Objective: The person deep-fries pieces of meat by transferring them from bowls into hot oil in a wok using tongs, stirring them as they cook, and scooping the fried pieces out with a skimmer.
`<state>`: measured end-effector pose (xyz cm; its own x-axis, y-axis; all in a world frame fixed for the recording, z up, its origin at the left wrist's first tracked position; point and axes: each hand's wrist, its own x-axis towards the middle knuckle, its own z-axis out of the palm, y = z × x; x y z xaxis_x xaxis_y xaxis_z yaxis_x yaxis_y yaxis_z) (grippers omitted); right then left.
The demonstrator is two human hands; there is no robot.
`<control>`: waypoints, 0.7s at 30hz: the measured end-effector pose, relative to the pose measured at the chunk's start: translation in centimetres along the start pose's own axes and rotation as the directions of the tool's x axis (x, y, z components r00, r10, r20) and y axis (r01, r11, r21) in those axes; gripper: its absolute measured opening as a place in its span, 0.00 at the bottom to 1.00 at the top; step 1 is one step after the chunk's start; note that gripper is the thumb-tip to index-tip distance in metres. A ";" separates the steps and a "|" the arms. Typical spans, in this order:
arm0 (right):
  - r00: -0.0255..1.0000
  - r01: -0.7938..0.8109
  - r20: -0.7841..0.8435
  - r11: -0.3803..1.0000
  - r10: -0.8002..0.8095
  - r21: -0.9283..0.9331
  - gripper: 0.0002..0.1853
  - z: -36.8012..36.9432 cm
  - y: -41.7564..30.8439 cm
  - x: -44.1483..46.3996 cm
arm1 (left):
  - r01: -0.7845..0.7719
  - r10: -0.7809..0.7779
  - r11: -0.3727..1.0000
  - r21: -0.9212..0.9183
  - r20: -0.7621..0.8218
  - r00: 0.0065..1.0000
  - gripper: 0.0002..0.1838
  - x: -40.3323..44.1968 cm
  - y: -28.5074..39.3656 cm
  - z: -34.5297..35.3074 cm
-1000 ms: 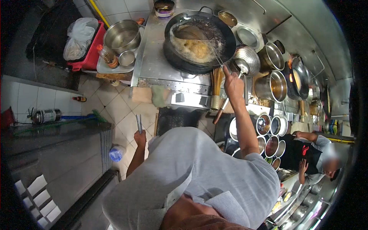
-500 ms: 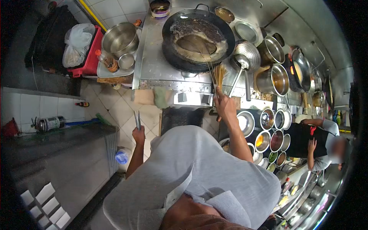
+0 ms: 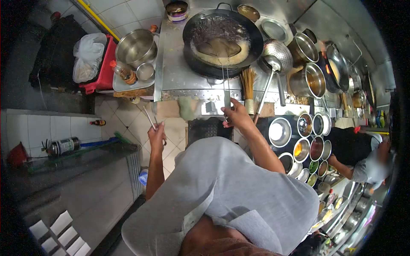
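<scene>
My right hand (image 3: 236, 114) is closed around the handle of a wire skimmer (image 3: 225, 79). Its long wires reach over the near rim of a black wok (image 3: 190, 59), and its dark round head rests in the foamy liquid there. To the left, above the floor, my left hand (image 3: 157, 135) grips a metal tool with two slim arms (image 3: 148, 117), which stand apart; I cannot tell scissors from tongs. Right of the skimmer stands a bamboo brush (image 3: 248, 87). Beside it lie a ladle (image 3: 273, 68) and a perforated strainer (image 3: 284, 50).
Metal pots (image 3: 314, 81) line the stove's right side. Several bowls of ingredients (image 3: 301, 149) stand at my right, near a co-worker (image 3: 356, 149). A steel pot (image 3: 136, 47) and a sauce bottle (image 3: 124, 72) share a tray at left, beside a red crate (image 3: 109, 64).
My right hand has moved left from beside the bamboo brush to the skimmer's handle. The arms of the tool in my left hand have spread. The co-worker's arm has lowered toward the bowls.
</scene>
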<state>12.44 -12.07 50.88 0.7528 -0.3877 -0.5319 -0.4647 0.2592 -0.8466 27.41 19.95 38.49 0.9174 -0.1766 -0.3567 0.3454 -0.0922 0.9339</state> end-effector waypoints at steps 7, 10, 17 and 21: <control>0.998 -0.051 -0.022 0.982 0.056 0.180 0.33 -0.9 -0.7 2.5 | 0.088 -0.021 0.975 -0.204 0.307 0.951 0.08 5.2 4.8 16.2; 0.998 -0.048 -0.036 0.983 0.055 0.175 0.31 -1.3 -0.9 2.5 | 0.162 -0.087 0.968 -0.194 0.348 0.933 0.10 6.1 7.5 24.3; 0.982 0.025 -0.186 0.992 -0.002 0.121 0.32 -4.0 -0.6 2.1 | 0.440 -0.336 0.817 -0.373 0.313 0.889 0.11 9.8 6.1 33.2; 0.984 0.029 -0.176 0.991 -0.005 0.130 0.33 -4.6 -0.4 2.0 | 0.428 -0.315 0.825 -0.369 0.330 0.890 0.10 10.8 6.1 33.1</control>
<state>11.98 -16.99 50.08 0.6613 -0.5389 -0.5218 -0.3785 0.3609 -0.8524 32.91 -14.91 39.52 0.6426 -0.4513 -0.6192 0.7508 0.2095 0.6264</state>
